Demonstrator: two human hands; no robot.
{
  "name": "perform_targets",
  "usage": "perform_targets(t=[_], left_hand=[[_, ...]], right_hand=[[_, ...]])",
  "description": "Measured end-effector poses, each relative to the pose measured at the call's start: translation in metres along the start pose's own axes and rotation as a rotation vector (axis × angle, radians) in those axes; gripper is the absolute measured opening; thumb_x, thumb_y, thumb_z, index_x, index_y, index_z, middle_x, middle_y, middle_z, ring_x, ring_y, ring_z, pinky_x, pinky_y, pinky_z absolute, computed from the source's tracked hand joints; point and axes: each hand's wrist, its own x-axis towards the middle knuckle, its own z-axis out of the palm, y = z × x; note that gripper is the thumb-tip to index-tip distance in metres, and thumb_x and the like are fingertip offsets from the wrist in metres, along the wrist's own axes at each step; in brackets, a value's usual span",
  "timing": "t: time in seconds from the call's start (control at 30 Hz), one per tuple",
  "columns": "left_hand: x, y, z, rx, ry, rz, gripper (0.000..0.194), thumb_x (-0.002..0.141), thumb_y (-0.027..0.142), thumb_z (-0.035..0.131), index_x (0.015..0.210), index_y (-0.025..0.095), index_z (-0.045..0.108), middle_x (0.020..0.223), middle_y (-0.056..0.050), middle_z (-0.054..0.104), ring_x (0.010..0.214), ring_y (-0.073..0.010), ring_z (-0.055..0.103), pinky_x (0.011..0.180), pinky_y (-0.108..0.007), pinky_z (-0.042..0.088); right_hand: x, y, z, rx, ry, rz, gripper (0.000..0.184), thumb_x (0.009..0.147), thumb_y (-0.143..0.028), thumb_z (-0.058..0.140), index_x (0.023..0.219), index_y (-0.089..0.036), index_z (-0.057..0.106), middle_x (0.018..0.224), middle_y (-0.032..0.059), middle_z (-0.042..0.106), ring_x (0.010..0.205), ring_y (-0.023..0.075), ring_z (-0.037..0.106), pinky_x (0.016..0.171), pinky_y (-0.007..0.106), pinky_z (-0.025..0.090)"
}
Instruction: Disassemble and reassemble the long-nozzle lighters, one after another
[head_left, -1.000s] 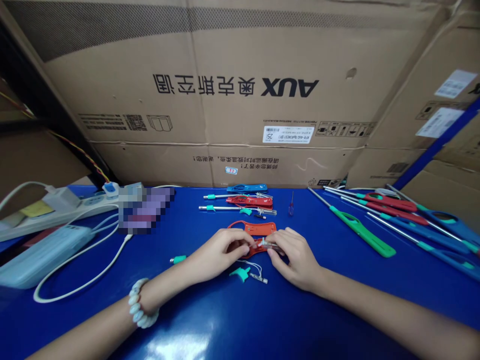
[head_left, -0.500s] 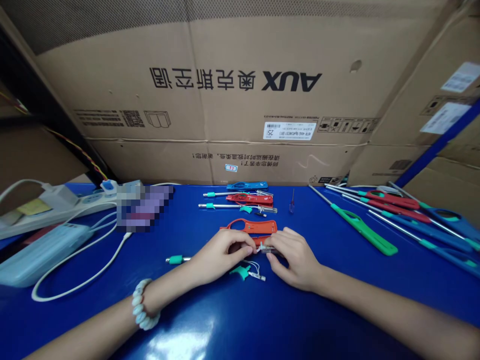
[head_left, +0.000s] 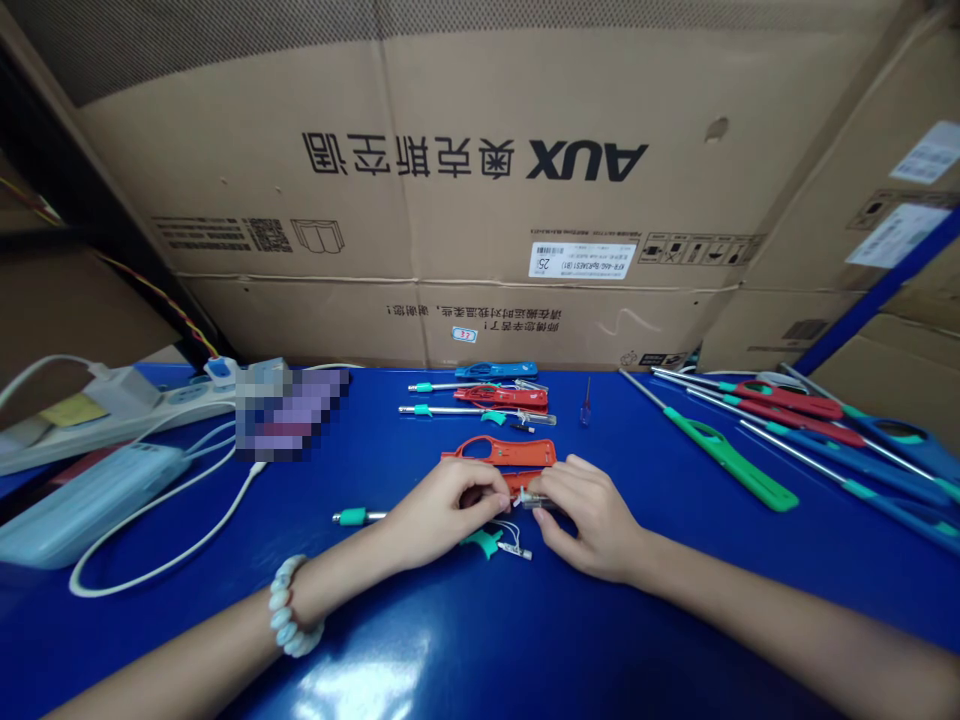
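Note:
My right hand (head_left: 589,515) is closed on a small clear lighter fuel tank (head_left: 535,501) with a pale fitting at its left end. Thumb and fingertips of my left hand (head_left: 457,505) are pinched together at that fitting; what they grip is too small to make out. Just beyond the fingers lie an orange lighter shell half (head_left: 517,453) and a second orange piece (head_left: 520,482), partly covered by the hands. Below them rest a teal trigger (head_left: 484,543) and a white-wired igniter (head_left: 516,550). A metal lighter tube (head_left: 356,517) with a teal collar runs under my left hand.
Red lighter parts (head_left: 502,397) and a blue shell (head_left: 495,370) lie farther back, beside a small screwdriver (head_left: 586,405). Several long lighters, one green (head_left: 731,462), spread at right. A power bank (head_left: 97,505), cables and a power strip (head_left: 187,400) occupy the left. Cardboard (head_left: 450,250) stands behind.
Both hands stay almost in place, still together at the clear fuel tank. The whole view has shifted very slightly; no part has visibly been let go or taken up.

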Motion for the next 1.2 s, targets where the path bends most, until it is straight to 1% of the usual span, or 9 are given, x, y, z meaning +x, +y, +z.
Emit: perform_targets(t=[0.1,0.27,0.43,0.6,0.73,0.9,1.2], left_hand=[[-0.0002,-0.0003,0.0001,0.008,-0.001,0.006,0.024,0.090,0.027,0.050,0.075,0.012,0.061,0.068,0.000,0.058,0.061,-0.0107,0.046,0.055,-0.020,0.035],[-0.0010,-0.0023,0.0007,0.086,0.002,0.045,0.024,0.091,0.024,0.048,0.072,0.012,0.059,0.066,0.002,0.055,0.060,-0.0106,0.043,0.056,-0.021,0.034],[-0.0008,-0.0037,0.0010,0.124,0.005,0.063,0.025,0.090,0.023,0.047,0.071,0.013,0.059,0.065,0.002,0.053,0.060,-0.0109,0.043,0.056,-0.021,0.033],[-0.0005,-0.0018,0.0002,0.131,0.007,0.063,0.025,0.090,0.024,0.048,0.071,0.013,0.060,0.067,0.001,0.057,0.062,-0.0117,0.046,0.059,-0.022,0.035],[-0.0006,0.0003,-0.0004,0.102,0.006,0.074,0.022,0.090,0.021,0.049,0.072,0.014,0.060,0.071,0.001,0.061,0.067,-0.0123,0.050,0.065,-0.022,0.038],[-0.0001,0.0000,-0.0007,0.086,0.005,0.084,0.020,0.090,0.018,0.050,0.073,0.014,0.060,0.073,0.000,0.063,0.068,-0.0125,0.053,0.067,-0.022,0.040],[-0.0009,-0.0017,0.0017,0.210,0.018,0.132,0.020,0.090,0.013,0.051,0.073,0.014,0.061,0.073,0.000,0.064,0.071,-0.0141,0.055,0.072,-0.025,0.040]], right_hand=[[-0.0003,-0.0001,0.0003,-0.002,-0.010,-0.003,0.013,0.086,-0.017,0.043,0.083,-0.018,0.055,0.071,0.0037,0.063,0.062,0.0164,0.051,0.060,0.030,0.031],[-0.0004,-0.0004,0.0009,-0.004,-0.015,-0.013,0.013,0.086,-0.018,0.043,0.083,-0.018,0.055,0.070,0.0034,0.061,0.061,0.0163,0.050,0.061,0.030,0.031],[-0.0006,-0.0003,0.0010,-0.010,-0.008,-0.022,0.012,0.085,-0.018,0.044,0.083,-0.018,0.056,0.071,0.0039,0.062,0.062,0.0167,0.052,0.061,0.030,0.032],[-0.0010,0.0001,0.0015,-0.012,-0.012,-0.023,0.013,0.086,-0.019,0.043,0.083,-0.017,0.056,0.071,0.0042,0.062,0.062,0.0169,0.051,0.061,0.030,0.032],[-0.0012,0.0001,0.0016,-0.013,-0.016,-0.021,0.013,0.086,-0.018,0.044,0.082,-0.017,0.056,0.070,0.0039,0.061,0.061,0.0166,0.050,0.060,0.030,0.031],[-0.0003,-0.0004,0.0011,-0.015,-0.021,-0.017,0.014,0.086,-0.019,0.043,0.082,-0.017,0.057,0.070,0.0035,0.061,0.062,0.0163,0.050,0.060,0.030,0.031],[0.0007,0.0001,0.0029,-0.007,-0.035,-0.033,0.015,0.086,-0.017,0.044,0.082,-0.016,0.058,0.071,0.0038,0.062,0.063,0.0163,0.050,0.062,0.030,0.032]])
